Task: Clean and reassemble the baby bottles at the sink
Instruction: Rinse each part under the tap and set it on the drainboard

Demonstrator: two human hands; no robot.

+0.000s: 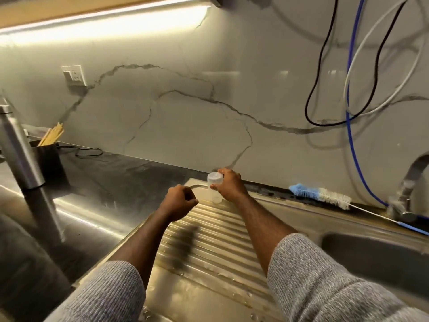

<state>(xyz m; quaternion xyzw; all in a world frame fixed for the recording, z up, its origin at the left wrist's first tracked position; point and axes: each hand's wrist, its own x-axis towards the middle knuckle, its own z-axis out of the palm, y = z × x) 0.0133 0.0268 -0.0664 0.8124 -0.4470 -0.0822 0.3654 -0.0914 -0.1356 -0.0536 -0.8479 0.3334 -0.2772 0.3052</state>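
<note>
A clear baby bottle point(214, 185) with its cap on stands upright at the far end of the ribbed steel drainboard point(209, 240). My right hand point(229, 185) grips it round the cap and upper body. My left hand point(180, 201) hovers just left of the bottle with its fingers curled into a loose fist, and nothing shows in it. A blue and white bottle brush point(321, 195) lies along the back ledge to the right, apart from both hands.
The sink basin point(376, 256) lies at the right, under a steel tap point(406, 189). Cables and a blue hose point(350, 126) hang on the marble wall. A steel flask point(18, 149) and a black holder of sticks point(50, 154) stand at the left on the dark counter.
</note>
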